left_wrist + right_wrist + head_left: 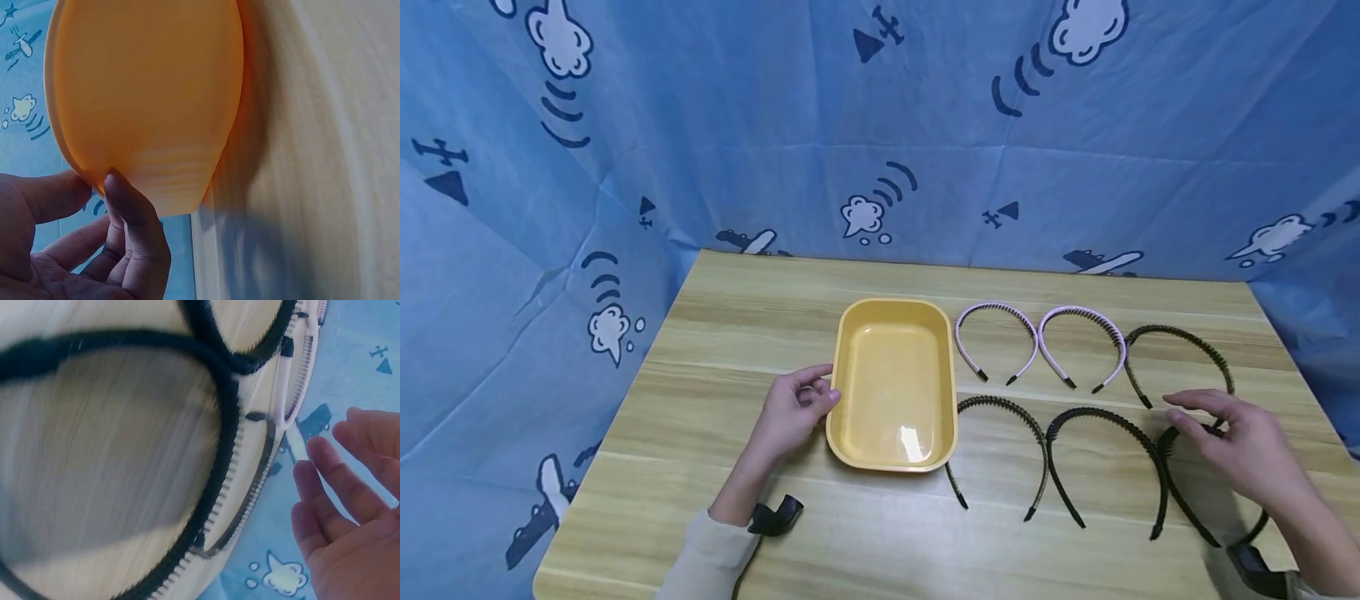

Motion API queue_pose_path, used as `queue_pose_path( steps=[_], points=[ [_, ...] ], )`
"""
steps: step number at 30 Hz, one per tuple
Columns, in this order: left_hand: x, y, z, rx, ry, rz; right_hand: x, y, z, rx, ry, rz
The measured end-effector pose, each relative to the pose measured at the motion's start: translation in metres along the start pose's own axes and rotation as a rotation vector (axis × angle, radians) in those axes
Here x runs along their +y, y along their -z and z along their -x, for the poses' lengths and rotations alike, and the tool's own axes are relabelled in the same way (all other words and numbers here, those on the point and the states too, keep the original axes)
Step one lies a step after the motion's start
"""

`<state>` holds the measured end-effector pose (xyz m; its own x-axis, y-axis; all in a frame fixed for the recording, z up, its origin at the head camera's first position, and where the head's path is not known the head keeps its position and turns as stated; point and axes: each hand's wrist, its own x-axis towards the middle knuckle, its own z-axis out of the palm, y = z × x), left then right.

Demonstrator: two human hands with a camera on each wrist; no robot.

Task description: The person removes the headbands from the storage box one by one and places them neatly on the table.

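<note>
My left hand (793, 408) pinches the left rim of a yellow plastic tray (891, 383) between thumb and fingers. In the left wrist view, the tray's underside or outer wall (147, 81) rises above the fingertips. Over at the right, my right hand (1247, 442) hovers above a black headband (1195, 522), hiding part of it. In the right wrist view, the fingers of that hand (356, 512) are relaxed and apart from the black headband (228, 419). Another black headband (1101, 412) lies just left of it.
Two lilac headbands (996, 305) lie in the back row, beside a dark olive headband (1180, 332). Another olive headband (1000, 402) lies in front, partly behind the tray's right edge. The wooden table (737, 333) meets a blue patterned curtain (775, 125).
</note>
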<state>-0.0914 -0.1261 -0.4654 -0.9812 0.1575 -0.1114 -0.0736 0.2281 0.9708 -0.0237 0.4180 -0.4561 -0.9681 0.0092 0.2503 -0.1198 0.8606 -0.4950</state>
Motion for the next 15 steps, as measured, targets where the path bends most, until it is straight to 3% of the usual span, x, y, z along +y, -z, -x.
queue_pose_path(
  steps=[6,11,15],
  points=[
    [0.002,-0.002,0.001,0.046,-0.041,-0.157,-0.013,-0.007,-0.001,-0.004,-0.019,-0.042],
    [0.004,-0.001,0.004,0.084,-0.109,-0.324,-0.034,-0.018,-0.006,-0.002,0.019,0.008],
    [0.004,-0.001,0.006,0.109,-0.158,-0.377,-0.054,-0.028,-0.009,0.017,0.074,0.04]
  ],
)
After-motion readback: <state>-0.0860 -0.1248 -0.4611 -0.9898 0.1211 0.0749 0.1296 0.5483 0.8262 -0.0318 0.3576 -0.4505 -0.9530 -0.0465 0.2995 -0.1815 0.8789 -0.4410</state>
